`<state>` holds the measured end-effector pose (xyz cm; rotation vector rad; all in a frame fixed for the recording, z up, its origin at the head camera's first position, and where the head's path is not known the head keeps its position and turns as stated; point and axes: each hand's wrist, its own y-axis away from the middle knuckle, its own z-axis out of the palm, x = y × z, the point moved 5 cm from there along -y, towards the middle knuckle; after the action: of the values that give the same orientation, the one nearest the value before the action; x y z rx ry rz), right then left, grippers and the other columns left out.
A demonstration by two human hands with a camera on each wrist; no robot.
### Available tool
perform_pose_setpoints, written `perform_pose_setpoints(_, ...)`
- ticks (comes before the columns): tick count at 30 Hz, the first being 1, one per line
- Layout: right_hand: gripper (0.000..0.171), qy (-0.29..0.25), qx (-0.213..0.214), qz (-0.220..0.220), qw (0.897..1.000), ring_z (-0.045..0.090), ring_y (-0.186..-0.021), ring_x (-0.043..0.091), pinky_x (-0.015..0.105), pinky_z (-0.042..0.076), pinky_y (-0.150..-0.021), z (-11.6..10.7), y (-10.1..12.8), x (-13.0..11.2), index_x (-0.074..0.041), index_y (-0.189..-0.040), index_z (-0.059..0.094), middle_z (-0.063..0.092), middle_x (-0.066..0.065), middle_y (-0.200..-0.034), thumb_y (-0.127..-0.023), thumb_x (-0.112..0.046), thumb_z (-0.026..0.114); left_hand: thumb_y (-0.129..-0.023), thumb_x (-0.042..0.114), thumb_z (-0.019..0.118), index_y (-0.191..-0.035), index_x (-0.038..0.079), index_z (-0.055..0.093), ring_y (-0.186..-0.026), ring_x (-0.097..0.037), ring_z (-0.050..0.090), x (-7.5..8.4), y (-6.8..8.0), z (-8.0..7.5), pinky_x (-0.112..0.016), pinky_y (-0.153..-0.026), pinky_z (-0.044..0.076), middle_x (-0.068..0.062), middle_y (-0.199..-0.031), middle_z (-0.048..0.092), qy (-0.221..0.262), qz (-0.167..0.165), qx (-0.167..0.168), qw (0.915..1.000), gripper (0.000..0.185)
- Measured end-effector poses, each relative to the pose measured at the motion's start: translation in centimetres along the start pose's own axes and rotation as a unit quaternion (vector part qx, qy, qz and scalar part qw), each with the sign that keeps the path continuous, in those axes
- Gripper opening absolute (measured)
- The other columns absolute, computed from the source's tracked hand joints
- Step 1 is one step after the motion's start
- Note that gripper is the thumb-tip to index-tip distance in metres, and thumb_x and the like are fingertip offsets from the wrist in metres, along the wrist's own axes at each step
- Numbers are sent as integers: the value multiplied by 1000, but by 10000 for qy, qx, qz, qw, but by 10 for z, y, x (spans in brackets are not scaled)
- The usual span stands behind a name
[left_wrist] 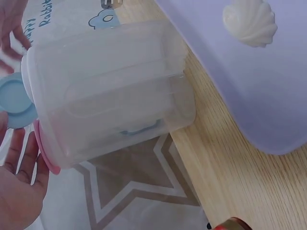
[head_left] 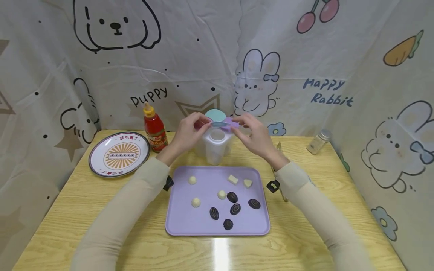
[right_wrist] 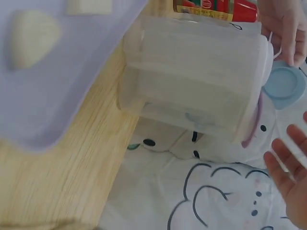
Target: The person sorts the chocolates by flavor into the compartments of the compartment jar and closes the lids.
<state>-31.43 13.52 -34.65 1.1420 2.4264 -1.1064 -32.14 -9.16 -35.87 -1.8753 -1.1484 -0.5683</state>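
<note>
Flanking the upright clear container point(head_left: 217, 145), 2 hands are pinching its top: left hand point(head_left: 187, 132) & right hand point(head_left: 255, 132) equally near, blue lid point(head_left: 215, 115) btwn fingertips.

I see a clear plastic container point(head_left: 216, 145) standing upright on the counter, just behind the far edge of the purple tray point(head_left: 190, 222). Its walls are frosted and see-through, and I can make out no contents through them. Its top carries coloured flip lids: a light blue round lid point(head_left: 216, 115) stands raised, with a pink tab point(left_wrist: 45, 153) and a purple tab point(head_left: 232, 122) at the rim either side.
</note>
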Motion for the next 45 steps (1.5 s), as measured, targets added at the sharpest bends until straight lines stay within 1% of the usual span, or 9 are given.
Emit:
perform_pose_setpoints(5,33,556,-46,600,9966,69,-111,33,50,59,-98,-19,30,9,-7,-129,68,71,13,-128,-101,-25,72,-102,16,70,-114,5,70,-97,-25,65,1,-1,2,-33,-87,55,-13,-111,71,0,-118,-50,9999,17)
perform_pose_setpoints(9,37,993,-163,1027,9896,68,-110,33,52,57,-92,-32,56,19,-9,-132,67,70,13,-128,-102,-30,70,-103,17,69,-115,6,70,-97,-25,63,0,-1,3,-32,-86,55,-12,-112,70,-9,-167,-50,9998,16)
perform_pose_setpoints(15,44,1364,-356,1554,9777,65,-113,36,55,55,-89,-45,93,44,-8,-138,63,66,16,-129,-104,-36,66,-103,17,69,-115,6,70,-95,-25,62,1,-2,1,-31,-85,53,-12,-112,70,-16,-166,-17,9999,16)
perform_pose_setpoints(19,52,1586,-502,1930,9670,63,-115,40,57,55,-87,-51,116,58,-5,-142,59,65,19,-134,-104,-40,64,-104,17,69,-116,6,69,-96,-25,62,0,-2,2,-32,-86,53,-13,-112,71,-50,-175,-51,9998,17)
perform_pose_setpoints(27,68,2155,-1223,2418,9382,57,-125,50,66,54,-89,-57,152,79,-2,-151,51,57,30,-141,-102,-47,65,-104,18,68,-117,7,69,-98,-26,63,1,-3,2,-36,-89,55,-12,-113,70,-49,-213,-126,9997,17)
perform_pose_setpoints(32,76,2258,-1390,2715,9252,56,-125,55,71,52,-91,-56,168,88,3,-150,48,54,35,-143,-100,-52,66,-105,19,67,-117,7,69,-100,-26,62,1,-3,2,-35,-90,55,-12,-114,70,-63,-249,-175,9995,18)
perform_pose_setpoints(38,82,2344,-1595,2860,9153,59,-121,56,69,55,-87,-47,180,96,7,-150,46,54,38,-141,-99,-54,67,-105,20,67,-118,7,69,-98,-25,62,-1,-2,2,-33,-87,53,-11,-114,70,-81,-261,-174,9995,18)
perform_pose_setpoints(43,83,2366,-1750,2912,9103,61,-120,54,66,55,-90,-38,179,101,10,-147,48,57,37,-138,-98,-54,68,-105,21,67,-118,8,69,-98,-25,61,-2,-1,2,-32,-86,53,-11,-114,70,-106,-312,-174,9993,19)
perform_pose_setpoints(45,81,2373,-1799,2959,9076,65,-114,50,61,57,-86,-35,176,103,10,-144,50,62,34,-132,-97,-54,68,-105,22,67,-119,8,68,-98,-24,62,-3,0,2,-33,-87,53,-10,-114,70,-113,-335,-172,9992,19)
